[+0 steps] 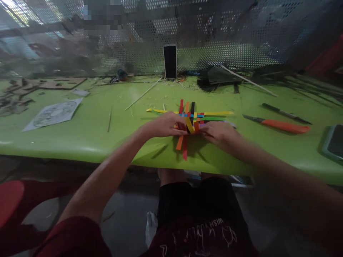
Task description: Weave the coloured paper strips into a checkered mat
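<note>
A small weave of coloured paper strips [197,115] lies on the green table near its front edge. Red, orange and black strips cross yellow, green and blue ones, and their loose ends stick out all round. My left hand [171,124] is closed at the left side of the weave, its fingertips pinching the strips. At the right side my right hand [218,132] is closed too, with thumb and finger gripping strips near the front. A yellow strip and an orange strip stand folded up between my hands. My fingers hide part of the weave.
To the right lie an orange-handled knife [285,125], a dark slim blade [286,113] and a phone-like device [336,142]. A printed sheet [55,113] and thin sticks are at left. A phone [170,61] leans on the mesh [139,46] at the back.
</note>
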The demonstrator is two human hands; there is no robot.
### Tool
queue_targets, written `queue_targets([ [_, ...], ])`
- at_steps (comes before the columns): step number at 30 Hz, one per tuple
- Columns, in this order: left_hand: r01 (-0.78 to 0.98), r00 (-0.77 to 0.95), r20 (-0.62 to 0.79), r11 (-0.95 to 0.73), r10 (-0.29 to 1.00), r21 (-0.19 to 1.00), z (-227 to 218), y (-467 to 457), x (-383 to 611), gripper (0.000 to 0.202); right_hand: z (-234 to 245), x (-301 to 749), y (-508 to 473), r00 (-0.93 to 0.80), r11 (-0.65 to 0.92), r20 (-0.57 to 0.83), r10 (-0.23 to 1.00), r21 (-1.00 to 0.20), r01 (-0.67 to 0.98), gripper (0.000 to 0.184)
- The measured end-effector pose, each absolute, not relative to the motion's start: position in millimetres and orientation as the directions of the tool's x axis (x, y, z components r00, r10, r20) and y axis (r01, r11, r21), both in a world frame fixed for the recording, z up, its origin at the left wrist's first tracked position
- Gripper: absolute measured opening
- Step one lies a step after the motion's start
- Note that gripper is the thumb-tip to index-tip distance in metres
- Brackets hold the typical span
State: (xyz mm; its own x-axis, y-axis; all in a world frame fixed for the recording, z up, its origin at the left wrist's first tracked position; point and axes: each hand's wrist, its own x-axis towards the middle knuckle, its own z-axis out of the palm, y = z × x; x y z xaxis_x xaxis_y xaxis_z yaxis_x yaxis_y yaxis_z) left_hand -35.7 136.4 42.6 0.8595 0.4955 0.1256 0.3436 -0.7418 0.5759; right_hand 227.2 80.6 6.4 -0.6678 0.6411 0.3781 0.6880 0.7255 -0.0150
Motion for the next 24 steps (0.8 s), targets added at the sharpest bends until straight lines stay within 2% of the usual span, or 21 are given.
queue_targets([
  [3,0.354,0.85,0.037,-0.622,0.525,0.699,45.8,151.0,-39.9,0.023,11.4,228.8,93.8,-0.686,0.751,0.336,0.645,-0.112,0.651,0.024],
  [7,0.323,0.818,0.061,-0.543,0.573,0.775,47.2,151.1,-62.1,0.028,16.8,229.1,98.4,-0.629,0.708,0.328,0.705,-0.276,0.65,0.024],
  [10,0.266,0.824,0.149,-0.605,0.547,0.751,40.1,137.8,-78.8,0.037,17.8,229.9,96.8,-0.568,0.673,0.365,0.738,-0.327,0.664,0.022],
  [12,0.262,0.771,0.249,-0.648,0.586,0.715,31.1,130.1,-80.2,0.046,19.9,230.0,95.5,-0.512,0.65,0.412,0.754,-0.356,0.671,0.021],
  [17,0.239,0.506,0.408,-0.578,0.76,0.78,18.5,133.0,-55.8,0.027,40.7,227.8,97.2,-0.429,0.655,0.511,0.745,-0.436,0.617,0.02],
  [21,0.225,0.395,0.477,-0.586,0.785,0.778,44.9,147.7,-40.4,0.034,75.3,224.0,105.6,-0.305,0.666,0.614,0.728,-0.529,0.525,0.017],
  [24,0.203,0.36,0.535,-0.624,0.764,0.754,84.1,150.0,-37.4,0.042,109.0,221.7,110.2,-0.231,0.696,0.696,0.68,-0.514,0.502,0.016],
])
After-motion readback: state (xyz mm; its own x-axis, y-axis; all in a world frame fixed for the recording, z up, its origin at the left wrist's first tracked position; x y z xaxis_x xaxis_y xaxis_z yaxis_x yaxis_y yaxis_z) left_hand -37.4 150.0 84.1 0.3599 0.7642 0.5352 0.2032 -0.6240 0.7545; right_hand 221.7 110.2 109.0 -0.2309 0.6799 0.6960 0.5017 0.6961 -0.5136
